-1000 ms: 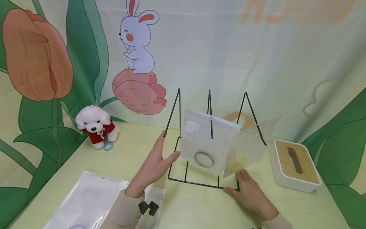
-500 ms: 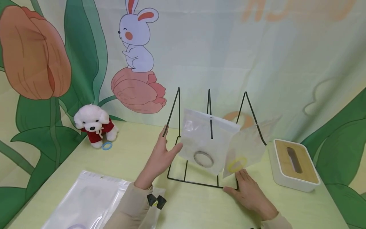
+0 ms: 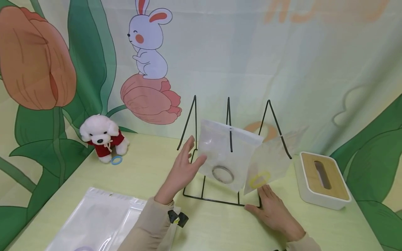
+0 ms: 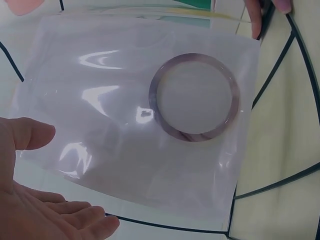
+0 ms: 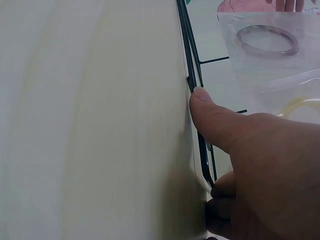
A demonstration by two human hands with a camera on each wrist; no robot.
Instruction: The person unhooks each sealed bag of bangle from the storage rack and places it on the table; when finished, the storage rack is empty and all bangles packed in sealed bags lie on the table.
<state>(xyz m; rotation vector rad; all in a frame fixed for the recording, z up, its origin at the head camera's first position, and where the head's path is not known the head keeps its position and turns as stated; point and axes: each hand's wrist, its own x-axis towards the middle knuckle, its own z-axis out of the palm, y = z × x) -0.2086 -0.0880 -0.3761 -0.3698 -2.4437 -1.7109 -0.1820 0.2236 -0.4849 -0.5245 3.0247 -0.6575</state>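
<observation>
Rack [image 3: 231, 141] of thin black wire stands on the table [image 3: 216, 228] between the two hands; rectangular base, three peaked uprights, each with a prong sloping down towards the person.

First bag [image 3: 216, 150], just right of the left hand [image 3: 185, 167], hangs from the middle prong through its top edge. Clear film, slightly bowed, with bright glare patches and a pale band along the top; its lower edge tilts. Mauve ring [image 4: 194, 137] inside: round, glossy, mottled with darker streaks, lying low in the bag.

Second bag [image 3: 273, 158], above the right hand [image 3: 276, 211], hangs from the right prong, turned at an angle to the first. Film translucent; yellow ring [image 3: 267, 176] near the bottom.

Left hand is loosely spread, thumb apart from the fingers; whether the thumb touches the first bag cannot be told. Right hand grips the rack's near right base corner, thumb against the front bar, fingers curled at the side.
</observation>
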